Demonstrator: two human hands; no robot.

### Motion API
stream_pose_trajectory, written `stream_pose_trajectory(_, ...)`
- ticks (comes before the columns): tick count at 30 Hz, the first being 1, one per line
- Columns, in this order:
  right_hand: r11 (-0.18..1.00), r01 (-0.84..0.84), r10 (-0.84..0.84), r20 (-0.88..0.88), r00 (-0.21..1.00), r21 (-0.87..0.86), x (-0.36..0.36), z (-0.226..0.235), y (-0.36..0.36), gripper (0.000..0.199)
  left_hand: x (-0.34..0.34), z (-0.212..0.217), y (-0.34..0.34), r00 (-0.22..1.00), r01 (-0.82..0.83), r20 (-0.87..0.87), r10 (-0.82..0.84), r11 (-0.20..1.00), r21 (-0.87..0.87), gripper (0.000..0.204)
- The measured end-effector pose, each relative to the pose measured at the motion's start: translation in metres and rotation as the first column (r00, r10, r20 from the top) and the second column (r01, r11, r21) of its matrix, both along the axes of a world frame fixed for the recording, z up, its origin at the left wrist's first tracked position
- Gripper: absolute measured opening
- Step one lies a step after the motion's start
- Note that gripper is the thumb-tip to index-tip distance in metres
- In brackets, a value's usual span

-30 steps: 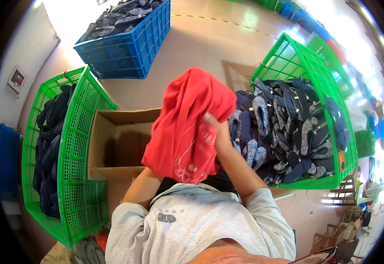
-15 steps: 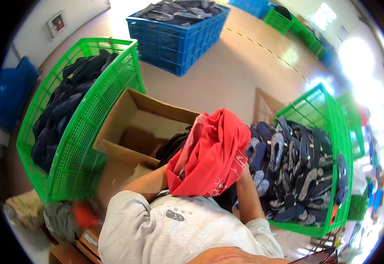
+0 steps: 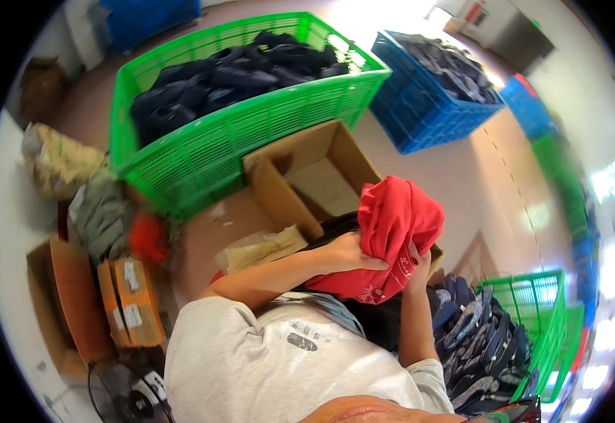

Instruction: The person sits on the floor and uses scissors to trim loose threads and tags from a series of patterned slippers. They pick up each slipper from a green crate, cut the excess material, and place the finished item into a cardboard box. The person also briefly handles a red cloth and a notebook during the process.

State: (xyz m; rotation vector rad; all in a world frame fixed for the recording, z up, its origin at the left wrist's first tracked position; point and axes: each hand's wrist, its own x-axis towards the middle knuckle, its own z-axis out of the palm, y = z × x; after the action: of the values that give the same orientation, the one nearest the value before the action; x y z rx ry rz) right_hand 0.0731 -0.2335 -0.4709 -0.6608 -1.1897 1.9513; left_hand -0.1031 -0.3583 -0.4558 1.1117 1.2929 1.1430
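A bunched red cloth (image 3: 403, 222) with white printing is in front of my chest. My left hand (image 3: 353, 255) grips its left side, with the thumb lying across the fabric. On the other side, my right hand (image 3: 418, 273) holds the cloth's lower right edge, and some of its fingers are hidden by the folds. Dark fabric (image 3: 339, 227) lies just beyond my left hand, below an open cardboard box (image 3: 279, 190). More dark material covers my lap under the cloth.
A green crate (image 3: 251, 137) full of dark shoe-like pieces stands ahead to the left, with a filled blue crate (image 3: 417, 116) beyond. Right of me is another green crate (image 3: 540, 303) of dark and patterned pieces. Cartons (image 3: 135, 303) and a black fan (image 3: 135, 398) are at lower left.
My view has swung left, so the crates and box appear farther right. The red cloth stays in both hands, more gathered now, and my left hand shows on its near left side.
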Motion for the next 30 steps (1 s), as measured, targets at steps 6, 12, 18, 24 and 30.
stream_pose_trajectory(6,0.877,-0.439,0.432,0.082,0.898,0.195,-0.078,0.024,-0.054,0.05,-0.021,-0.024,-0.078,0.76,-0.6,0.432,0.485,0.78,0.18,0.07)
stream_pose_trajectory(12,0.771,-0.491,0.487,0.121,0.865,0.406,-0.145,0.03,-0.128,0.055,-0.107,-0.041,-0.207,0.47,-0.831,0.616,0.632,0.553,0.067,0.057)
stream_pose_trajectory(18,0.795,-0.507,0.38,0.379,0.844,0.332,-0.144,-0.036,-0.075,0.035,-0.173,-0.028,-0.404,0.205,-0.96,-0.176,0.963,0.232,0.156,0.052)
stream_pose_trajectory(24,0.808,-0.523,0.324,0.536,0.779,0.272,-0.135,-0.094,-0.045,0.026,-0.22,-0.049,-0.566,0.179,-0.983,-0.647,0.741,0.167,-0.08,0.05)
stream_pose_trajectory(30,0.708,-0.61,0.316,0.612,0.725,0.357,-0.136,-0.09,-0.056,0.02,-0.229,-0.126,-0.665,0.238,-0.917,-0.494,0.836,0.025,-0.399,0.05)
